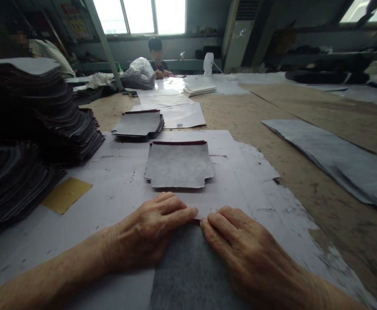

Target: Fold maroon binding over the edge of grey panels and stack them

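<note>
A grey felt-like fabric piece [191,267] lies on the white sheet in front of me, with a narrow dark red strip along its far edge. My left hand [156,228] bears down on that edge from the left, fingers together and thumb pressed at the strip. From the other side my right hand [246,245] pinches the same edge, its fingertips close to the left thumb. Both palms cover much of the piece's far corners. Just beyond my hands lies a small stack of cut grey pieces [179,165] with a dark red far edge.
Tall stacks of dark pieces [46,112] rise at the left beside a yellow card [67,194]. Another small stack [138,124] lies farther back. Long grey strips [333,159] lie at the right. Across the table a person [157,60] sits near a plastic bag [139,74].
</note>
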Motion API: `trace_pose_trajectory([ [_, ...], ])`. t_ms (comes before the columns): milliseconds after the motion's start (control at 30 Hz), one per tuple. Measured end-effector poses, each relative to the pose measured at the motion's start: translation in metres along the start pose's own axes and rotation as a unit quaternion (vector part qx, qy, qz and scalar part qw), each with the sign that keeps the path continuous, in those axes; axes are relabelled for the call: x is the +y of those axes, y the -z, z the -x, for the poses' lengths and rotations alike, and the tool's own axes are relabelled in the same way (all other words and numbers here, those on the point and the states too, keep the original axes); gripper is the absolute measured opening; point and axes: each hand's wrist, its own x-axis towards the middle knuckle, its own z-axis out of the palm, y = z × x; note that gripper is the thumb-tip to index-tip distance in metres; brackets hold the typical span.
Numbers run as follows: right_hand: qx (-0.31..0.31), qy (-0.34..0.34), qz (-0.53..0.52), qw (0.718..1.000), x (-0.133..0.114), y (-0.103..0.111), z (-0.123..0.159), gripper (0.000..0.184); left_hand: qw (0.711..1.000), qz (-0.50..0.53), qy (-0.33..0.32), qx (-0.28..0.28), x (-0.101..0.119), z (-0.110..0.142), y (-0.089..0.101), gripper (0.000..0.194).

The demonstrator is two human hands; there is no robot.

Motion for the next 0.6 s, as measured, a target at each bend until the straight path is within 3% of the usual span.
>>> trace_pose_trajectory([
  [267,-0.007,-0.005,-0.029,1.000,0.004,0.000,-0.004,0.034,0.999,-0.001,-0.007,0.039,-0.007,0.016,0.007,0.035],
  [600,-0.048,0.013,0.027,0.998,-0.003,0.004,-0.012,0.033,0.999,-0.026,-0.022,0.035,-0.004,0.014,0.003,0.026],
])
